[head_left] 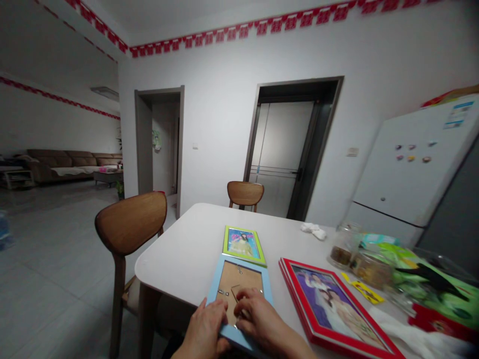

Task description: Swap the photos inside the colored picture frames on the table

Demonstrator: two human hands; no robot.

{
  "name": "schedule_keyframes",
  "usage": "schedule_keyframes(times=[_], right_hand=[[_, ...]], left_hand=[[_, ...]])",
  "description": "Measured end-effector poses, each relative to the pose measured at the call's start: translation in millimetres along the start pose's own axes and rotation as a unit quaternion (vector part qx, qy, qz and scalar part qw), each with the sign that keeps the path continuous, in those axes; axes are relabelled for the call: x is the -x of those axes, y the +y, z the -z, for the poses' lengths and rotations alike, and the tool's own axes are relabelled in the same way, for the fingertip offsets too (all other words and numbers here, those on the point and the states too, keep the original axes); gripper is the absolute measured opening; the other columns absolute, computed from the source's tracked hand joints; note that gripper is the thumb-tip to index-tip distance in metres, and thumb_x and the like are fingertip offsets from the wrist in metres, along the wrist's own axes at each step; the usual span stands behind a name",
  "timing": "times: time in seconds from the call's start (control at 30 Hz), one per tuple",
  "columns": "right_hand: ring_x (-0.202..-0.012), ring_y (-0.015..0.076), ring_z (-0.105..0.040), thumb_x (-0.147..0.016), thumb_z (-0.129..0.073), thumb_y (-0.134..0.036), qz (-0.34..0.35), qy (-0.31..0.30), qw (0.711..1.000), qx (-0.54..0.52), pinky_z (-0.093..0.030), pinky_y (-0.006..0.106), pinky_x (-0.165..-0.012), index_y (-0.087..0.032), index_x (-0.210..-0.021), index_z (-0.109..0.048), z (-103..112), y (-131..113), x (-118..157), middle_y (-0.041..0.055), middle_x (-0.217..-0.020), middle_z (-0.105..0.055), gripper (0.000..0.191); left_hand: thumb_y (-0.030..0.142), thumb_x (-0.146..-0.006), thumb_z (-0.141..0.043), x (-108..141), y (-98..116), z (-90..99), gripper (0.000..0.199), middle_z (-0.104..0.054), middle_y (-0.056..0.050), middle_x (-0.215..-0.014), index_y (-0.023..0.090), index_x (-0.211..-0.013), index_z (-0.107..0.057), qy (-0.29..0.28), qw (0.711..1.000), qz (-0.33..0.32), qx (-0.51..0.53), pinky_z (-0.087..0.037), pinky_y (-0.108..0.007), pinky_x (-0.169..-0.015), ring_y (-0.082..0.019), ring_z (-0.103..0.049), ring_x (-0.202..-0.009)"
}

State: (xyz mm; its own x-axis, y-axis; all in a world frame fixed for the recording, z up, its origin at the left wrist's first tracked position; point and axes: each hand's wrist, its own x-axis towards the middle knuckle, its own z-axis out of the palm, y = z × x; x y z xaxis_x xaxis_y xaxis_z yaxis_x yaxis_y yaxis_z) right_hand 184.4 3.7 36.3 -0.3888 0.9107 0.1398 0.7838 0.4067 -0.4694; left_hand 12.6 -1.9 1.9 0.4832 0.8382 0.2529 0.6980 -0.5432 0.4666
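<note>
A light-blue picture frame lies back side up at the near edge of the table, showing its brown backing board with small metal clips and a thin stand piece. My left hand grips the frame's lower left side. Over the lower right of the board, my right hand is curled with its fingertips pressed together; they hide whatever is between them. Touching or nearly touching the blue frame's far end is a lime-green picture frame, photo up. To the right lies a larger red picture frame, also photo up, apparently stacked on another.
The white table has glass jars, a yellow packet, green bags and crumpled white tissue on its right. Wooden chairs stand left and at the far side. A white fridge is at right.
</note>
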Motion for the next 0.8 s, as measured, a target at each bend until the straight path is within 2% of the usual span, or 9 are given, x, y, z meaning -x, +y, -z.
schedule_keyframes(times=[0.1,0.2,0.37,0.5,0.7,0.8], right_hand=[[-0.091,0.0180,-0.044,-0.062,-0.058,-0.024,0.001,0.000,1.000,-0.001,-0.032,0.028,-0.079,-0.026,-0.072,-0.066,-1,-5,-2,0.0004,-0.097,-0.054,0.013],[-0.089,0.0170,-0.044,-0.067,-0.053,-0.022,0.001,0.016,1.000,0.006,-0.030,0.028,-0.079,-0.026,-0.069,-0.065,-3,-5,-4,-0.0002,-0.088,-0.056,0.013],[-0.090,0.0160,-0.043,-0.064,-0.055,-0.021,0.023,-0.019,0.999,-0.032,-0.029,0.028,-0.080,-0.029,-0.070,-0.065,-2,0,-3,-0.0022,-0.093,-0.055,0.014],[-0.091,0.0168,-0.043,-0.064,-0.054,-0.022,0.010,-0.006,1.000,-0.024,-0.029,0.029,-0.080,-0.027,-0.068,-0.066,0,-2,-2,-0.0008,-0.092,-0.055,0.013],[-0.096,0.0167,-0.043,-0.062,-0.054,-0.017,0.034,-0.052,0.997,-0.051,-0.029,0.029,-0.083,-0.028,-0.072,-0.067,4,5,-3,0.0000,-0.099,-0.054,0.019],[-0.094,0.0165,-0.044,-0.060,-0.057,-0.016,0.030,-0.034,0.998,-0.047,-0.030,0.028,-0.081,-0.026,-0.068,-0.066,0,9,-5,-0.0006,-0.096,-0.056,0.016]], left_hand=[[0.014,-0.057,-0.059,0,4,3.7,0.054,-0.058,-0.002,-0.100,0.022,-0.107,-0.045,-0.004,1.000,0.002,0.003,-0.027,-0.036,-0.095,-0.019,-0.051,-0.096],[0.014,-0.056,-0.059,-1,5,5.2,0.055,-0.058,-0.001,-0.103,0.022,-0.108,-0.044,-0.005,1.000,0.001,0.006,-0.024,-0.036,-0.097,-0.019,-0.049,-0.100],[0.016,-0.057,-0.061,-1,4,4.6,0.053,-0.057,-0.001,-0.103,0.023,-0.107,-0.045,-0.004,1.000,0.000,0.004,-0.027,-0.035,-0.095,-0.019,-0.049,-0.099],[0.016,-0.057,-0.061,-1,3,2.5,0.049,-0.057,-0.001,-0.103,0.022,-0.104,-0.047,-0.002,1.000,0.005,0.002,-0.025,-0.036,-0.096,-0.019,-0.050,-0.098],[0.016,-0.056,-0.062,-1,-1,0.2,0.054,-0.056,-0.001,-0.107,0.023,-0.107,-0.046,-0.003,1.000,0.001,0.004,-0.026,-0.036,-0.096,-0.019,-0.048,-0.101],[0.016,-0.057,-0.061,-1,1,2.5,0.052,-0.057,-0.002,-0.105,0.022,-0.107,-0.046,-0.011,1.000,0.008,0.006,-0.025,-0.036,-0.097,-0.019,-0.049,-0.101]])
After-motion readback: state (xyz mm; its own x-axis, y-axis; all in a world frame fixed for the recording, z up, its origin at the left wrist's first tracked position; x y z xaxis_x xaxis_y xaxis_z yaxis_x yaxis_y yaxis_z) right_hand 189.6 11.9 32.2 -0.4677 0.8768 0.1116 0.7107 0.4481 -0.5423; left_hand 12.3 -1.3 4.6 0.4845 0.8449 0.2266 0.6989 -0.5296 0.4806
